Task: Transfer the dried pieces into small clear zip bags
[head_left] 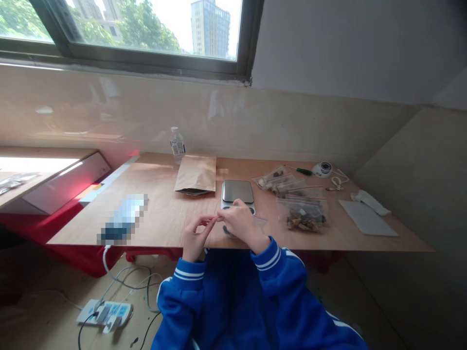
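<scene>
My left hand (197, 236) and my right hand (241, 221) meet at their fingertips near the table's front edge, both closed in a pinch. Under and beside my right hand shows a small clear zip-lock bag (260, 220) with a reddish strip; my right fingers appear to grip its upper edge. Most of the bag is hidden by that hand. What lies between my left fingertips is too small to make out. Just beyond the hands sits a digital scale (237, 191) with a bare metal plate, its front buttons partly covered by my right hand.
Right of the scale lie several zip bags (304, 214) of dried brown pieces, a green-handled screwdriver (304, 171), a white dome camera (322, 169) and a white sheet (367, 218). Left are a kraft pouch (197, 174), a bottle (177, 146) and a blurred-out device (124, 218). A power strip (105, 313) lies below.
</scene>
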A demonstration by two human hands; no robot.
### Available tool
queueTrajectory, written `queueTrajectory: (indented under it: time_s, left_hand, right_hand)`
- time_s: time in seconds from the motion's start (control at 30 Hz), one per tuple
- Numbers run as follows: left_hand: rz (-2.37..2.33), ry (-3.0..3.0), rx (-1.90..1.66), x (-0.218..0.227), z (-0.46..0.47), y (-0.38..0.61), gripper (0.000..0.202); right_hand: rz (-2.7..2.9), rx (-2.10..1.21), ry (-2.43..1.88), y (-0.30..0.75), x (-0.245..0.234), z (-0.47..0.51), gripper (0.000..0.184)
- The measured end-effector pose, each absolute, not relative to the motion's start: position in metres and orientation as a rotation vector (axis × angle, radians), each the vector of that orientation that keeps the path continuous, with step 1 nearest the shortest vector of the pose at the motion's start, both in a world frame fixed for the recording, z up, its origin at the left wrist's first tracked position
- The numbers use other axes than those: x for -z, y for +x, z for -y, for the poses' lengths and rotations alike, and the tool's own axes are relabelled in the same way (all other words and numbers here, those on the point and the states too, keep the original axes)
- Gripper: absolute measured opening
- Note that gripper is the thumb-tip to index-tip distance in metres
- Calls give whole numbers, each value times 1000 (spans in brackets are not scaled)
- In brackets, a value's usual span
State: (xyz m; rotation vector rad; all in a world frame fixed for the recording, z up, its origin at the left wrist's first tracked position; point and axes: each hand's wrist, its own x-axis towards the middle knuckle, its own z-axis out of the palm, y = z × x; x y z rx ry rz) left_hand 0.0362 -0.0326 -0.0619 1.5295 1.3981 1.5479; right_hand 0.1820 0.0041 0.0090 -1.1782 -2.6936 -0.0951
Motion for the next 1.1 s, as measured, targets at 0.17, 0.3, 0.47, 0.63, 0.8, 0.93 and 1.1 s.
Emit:
queueTrajectory:
  time_s: [0.17,0.3,0.47,0.63,0.8,0.93,1.1]
  left_hand:
    - [-1439,1606,-1595,61,32,37,18]
    - [-1534,1576,-1657,61,31,37,21]
    - [-1477,1553,-1570,59,31,39,24]
    - [-1482,1615,-1501,56,30,39,23]
    - [-1545,1615,-1603,55,29,35,21]
    - [-1553,1624,-1620,56,30,36,20]
    - [-1584,1535,-1691,59,30,33,21]
  right_hand:
    - [2682,142,-1214,187,-12,-3,23]
    - [2602,107,-1313,201,-14,-2,28]
    - [2612,50,-1248,207,-11,-2,25]
    - [2639,158,-1205,205,-9,-3,26]
    - [2602,111,-1230,218,-8,-3,24]
    - [2570,76,-1219,224,-4,-3,23]
    - [2538,124,-1184,229,2,-4,25]
